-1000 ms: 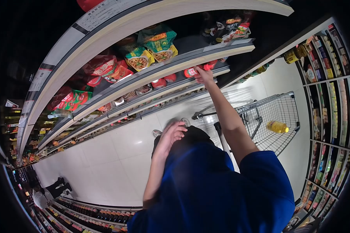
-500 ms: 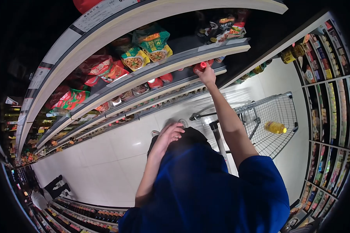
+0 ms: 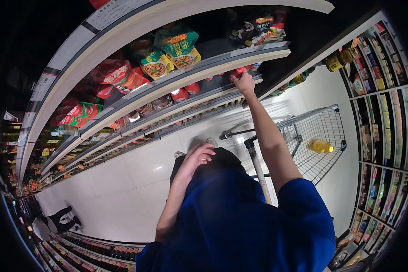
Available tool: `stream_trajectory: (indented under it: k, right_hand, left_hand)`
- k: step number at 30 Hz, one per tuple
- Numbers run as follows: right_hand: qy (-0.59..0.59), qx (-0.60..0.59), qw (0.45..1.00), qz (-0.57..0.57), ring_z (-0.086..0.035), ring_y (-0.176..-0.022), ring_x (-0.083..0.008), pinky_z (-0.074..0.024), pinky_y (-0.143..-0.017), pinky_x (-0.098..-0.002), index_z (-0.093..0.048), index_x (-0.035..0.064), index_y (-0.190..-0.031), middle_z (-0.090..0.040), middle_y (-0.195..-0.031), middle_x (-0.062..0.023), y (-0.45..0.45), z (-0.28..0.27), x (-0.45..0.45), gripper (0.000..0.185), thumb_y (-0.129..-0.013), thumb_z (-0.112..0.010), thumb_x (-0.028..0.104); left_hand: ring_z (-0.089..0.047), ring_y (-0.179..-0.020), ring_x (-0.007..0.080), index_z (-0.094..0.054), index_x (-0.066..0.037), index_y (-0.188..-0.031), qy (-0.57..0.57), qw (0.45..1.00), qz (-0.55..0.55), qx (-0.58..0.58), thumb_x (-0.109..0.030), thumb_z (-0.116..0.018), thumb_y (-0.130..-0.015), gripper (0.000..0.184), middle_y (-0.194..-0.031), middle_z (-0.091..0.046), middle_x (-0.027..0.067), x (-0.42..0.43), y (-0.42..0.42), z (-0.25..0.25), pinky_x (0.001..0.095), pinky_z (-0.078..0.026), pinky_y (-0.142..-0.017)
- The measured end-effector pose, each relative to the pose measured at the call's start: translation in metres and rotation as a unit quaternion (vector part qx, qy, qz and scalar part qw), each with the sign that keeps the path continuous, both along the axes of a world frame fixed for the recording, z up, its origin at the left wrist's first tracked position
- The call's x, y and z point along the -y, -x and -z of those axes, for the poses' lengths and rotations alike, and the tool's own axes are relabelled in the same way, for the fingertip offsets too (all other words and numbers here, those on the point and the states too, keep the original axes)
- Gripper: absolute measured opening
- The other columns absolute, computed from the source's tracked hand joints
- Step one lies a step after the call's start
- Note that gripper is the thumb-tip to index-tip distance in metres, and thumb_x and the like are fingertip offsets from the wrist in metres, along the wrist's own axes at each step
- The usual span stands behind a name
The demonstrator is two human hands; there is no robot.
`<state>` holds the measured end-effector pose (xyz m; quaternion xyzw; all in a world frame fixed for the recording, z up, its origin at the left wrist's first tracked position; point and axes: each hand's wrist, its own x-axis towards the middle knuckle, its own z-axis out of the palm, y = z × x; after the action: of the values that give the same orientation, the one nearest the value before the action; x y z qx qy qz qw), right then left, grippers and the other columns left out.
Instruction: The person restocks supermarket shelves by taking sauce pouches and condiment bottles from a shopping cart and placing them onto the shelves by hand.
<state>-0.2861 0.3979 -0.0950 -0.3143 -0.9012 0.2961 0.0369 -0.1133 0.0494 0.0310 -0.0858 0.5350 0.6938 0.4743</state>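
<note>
My right hand (image 3: 245, 84) is stretched out to a lower shelf at the upper middle, its fingers closed round a red-capped bottle (image 3: 237, 72). That bottle stands at the shelf's front, below the edge of the shelf above; its lower part is hard to make out. Other red-topped bottles (image 3: 180, 94) stand farther left on the same level. My left hand (image 3: 197, 158) hovers in front of my body, fingers loosely curved and apart, with nothing in it.
A wire shopping cart (image 3: 322, 129) to my right carries a bottle of yellow oil (image 3: 320, 146). Bagged foods (image 3: 181, 47) line the shelf above. A shelf upright (image 3: 324, 43) rises right of my hand. Another person (image 3: 54, 223) is far down the aisle at lower left.
My right hand and the red-capped bottle have shifted slightly toward the shelf, and the bottle's cap shows less under the upper shelf edge. My left hand stays nearly still.
</note>
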Motion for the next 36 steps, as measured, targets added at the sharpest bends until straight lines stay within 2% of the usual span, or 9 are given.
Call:
stream_trajectory:
  k: [7, 8, 12, 15, 18, 20, 23, 30, 36]
  right_hand:
    - [0.012, -0.045, 0.998, -0.043, -0.068, -0.101, -0.0396, -0.0526, -0.087, -0.0506, -0.053, 0.0101, -0.128, -0.072, -0.101, -0.0183, 0.008, 0.021, -0.027, 0.062, -0.080, -0.080, 0.038]
    - [0.058, -0.031, 0.997, -0.046, -0.068, -0.102, -0.0397, -0.0526, -0.088, -0.0493, -0.050, 0.0101, -0.136, -0.072, -0.102, -0.0195, 0.004, 0.021, -0.030, 0.068, -0.081, -0.080, 0.035]
    - [-0.005, -0.091, 0.996, -0.023, -0.071, -0.099, -0.0374, -0.0544, -0.086, -0.0450, -0.043, 0.0059, -0.147, -0.073, -0.105, -0.0214, -0.027, 0.042, -0.030, 0.077, -0.082, -0.078, 0.029]
    - [0.086, -0.118, 0.989, -0.021, -0.072, -0.091, -0.0365, -0.0553, -0.084, -0.0409, -0.054, 0.0023, -0.138, -0.074, -0.100, -0.0211, -0.066, 0.025, -0.036, 0.059, -0.086, -0.074, 0.023]
    - [0.118, -0.207, 0.971, 0.037, -0.071, -0.076, -0.0193, -0.0554, -0.072, -0.0321, -0.066, -0.0026, -0.118, -0.074, -0.089, -0.0152, -0.110, -0.008, -0.037, 0.030, -0.095, -0.065, 0.015]
    - [0.080, -0.240, 0.964, 0.081, -0.071, -0.075, -0.0180, -0.0545, -0.070, -0.0311, -0.069, -0.0032, -0.110, -0.074, -0.086, -0.0148, -0.143, -0.026, -0.038, 0.026, -0.096, -0.063, 0.017]
    - [0.047, -0.241, 0.960, 0.136, -0.072, -0.077, -0.0271, -0.0552, -0.073, -0.0372, -0.070, -0.0023, -0.106, -0.074, -0.089, -0.0197, -0.198, -0.054, -0.025, 0.025, -0.094, -0.062, 0.018]
    - [-0.009, -0.195, 0.963, 0.185, -0.071, -0.076, -0.0259, -0.0546, -0.073, -0.0365, -0.071, -0.0031, -0.101, -0.072, -0.081, -0.0179, -0.322, -0.057, 0.023, 0.023, -0.092, -0.063, 0.017]
    - [0.083, -0.205, 0.953, 0.206, -0.062, -0.068, -0.0116, -0.0498, -0.065, -0.0283, -0.070, -0.0044, -0.102, -0.070, -0.077, -0.0094, -0.395, -0.031, 0.048, 0.019, -0.095, -0.062, 0.012]
  left_hand:
    - [-0.063, -0.080, 0.0084, -0.061, -0.002, -0.126, 0.014, 0.998, -0.054, 0.008, -0.030, -0.051, -0.106, 0.036, -0.098, -0.070, 0.0043, 0.021, -0.006, 0.004, 0.0218, -0.051, -0.073]
    - [-0.063, -0.080, 0.0085, -0.061, -0.002, -0.125, 0.014, 0.998, -0.062, 0.012, -0.031, -0.051, -0.106, 0.036, -0.098, -0.070, 0.0043, 0.024, -0.007, 0.006, 0.0217, -0.051, -0.073]
    - [-0.064, -0.079, 0.0089, -0.061, -0.002, -0.124, 0.015, 0.996, -0.088, 0.021, -0.032, -0.052, -0.106, 0.037, -0.097, -0.070, 0.0046, 0.031, -0.010, 0.007, 0.0215, -0.051, -0.071]
    - [-0.064, -0.078, 0.0090, -0.061, -0.002, -0.124, 0.014, 0.997, -0.076, 0.023, -0.033, -0.052, -0.106, 0.037, -0.096, -0.070, 0.0047, 0.033, -0.012, 0.010, 0.0216, -0.051, -0.071]
    - [-0.064, -0.078, 0.0091, -0.061, -0.002, -0.124, 0.007, 0.999, -0.043, 0.029, -0.033, -0.052, -0.106, 0.037, -0.096, -0.070, 0.0051, 0.032, -0.013, 0.011, 0.0217, -0.051, -0.071]
    - [-0.064, -0.078, 0.0091, -0.061, -0.002, -0.124, -0.009, 0.999, -0.018, 0.025, -0.033, -0.053, -0.105, 0.037, -0.096, -0.070, 0.0054, 0.031, -0.014, 0.013, 0.0216, -0.051, -0.071]
    - [-0.064, -0.078, 0.0091, -0.061, -0.003, -0.123, -0.024, 0.999, 0.014, 0.016, -0.033, -0.053, -0.105, 0.036, -0.097, -0.070, 0.0059, 0.033, -0.018, 0.012, 0.0219, -0.051, -0.072]
    - [-0.064, -0.079, 0.0094, -0.062, -0.002, -0.123, -0.064, 0.997, 0.039, 0.014, -0.033, -0.053, -0.105, 0.036, -0.098, -0.070, 0.0061, 0.046, -0.052, 0.002, 0.0222, -0.051, -0.073]
    - [-0.064, -0.080, 0.0094, -0.062, -0.002, -0.123, -0.084, 0.995, 0.035, 0.041, -0.033, -0.051, -0.106, 0.037, -0.097, -0.070, 0.0048, 0.076, -0.107, 0.020, 0.0225, -0.051, -0.071]
